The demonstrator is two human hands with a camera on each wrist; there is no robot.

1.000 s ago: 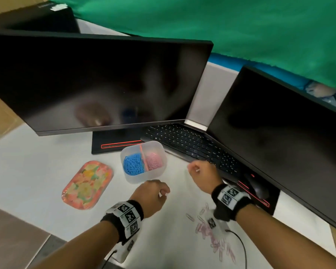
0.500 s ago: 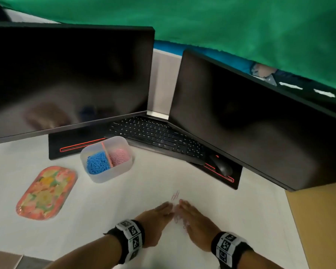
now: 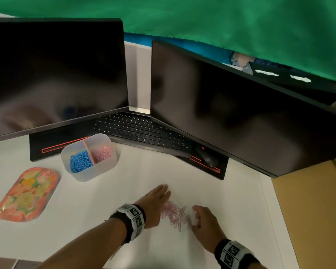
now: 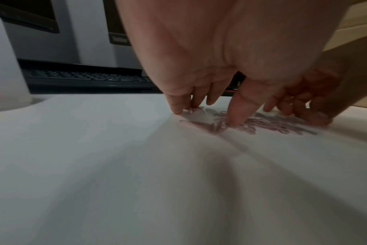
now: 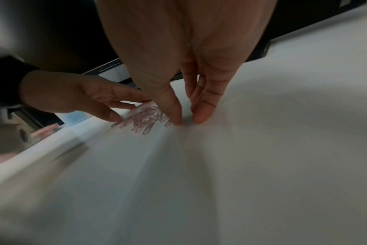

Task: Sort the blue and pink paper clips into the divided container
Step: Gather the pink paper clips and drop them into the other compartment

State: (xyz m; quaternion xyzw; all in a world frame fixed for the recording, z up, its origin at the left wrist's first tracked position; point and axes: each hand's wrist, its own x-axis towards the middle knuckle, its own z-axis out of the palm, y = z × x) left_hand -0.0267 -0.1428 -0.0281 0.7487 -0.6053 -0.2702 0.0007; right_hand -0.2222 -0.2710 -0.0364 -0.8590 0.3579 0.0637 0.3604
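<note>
We keep the loose pink paper clips (image 3: 174, 214) on the table between our flat, spread left hand (image 3: 153, 204) and right hand (image 3: 206, 224), with the divided container (image 3: 89, 158) well apart at 10 o'clock, nearer the left.

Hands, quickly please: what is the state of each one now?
Left hand: open, fingers straight beside the pink paper clips.
Right hand: open, fingertips at the clips, holding none.

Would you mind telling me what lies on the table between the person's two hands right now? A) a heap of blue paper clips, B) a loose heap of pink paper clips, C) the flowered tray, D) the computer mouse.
B: a loose heap of pink paper clips lies on the white table between the left hand and the right hand.
</note>
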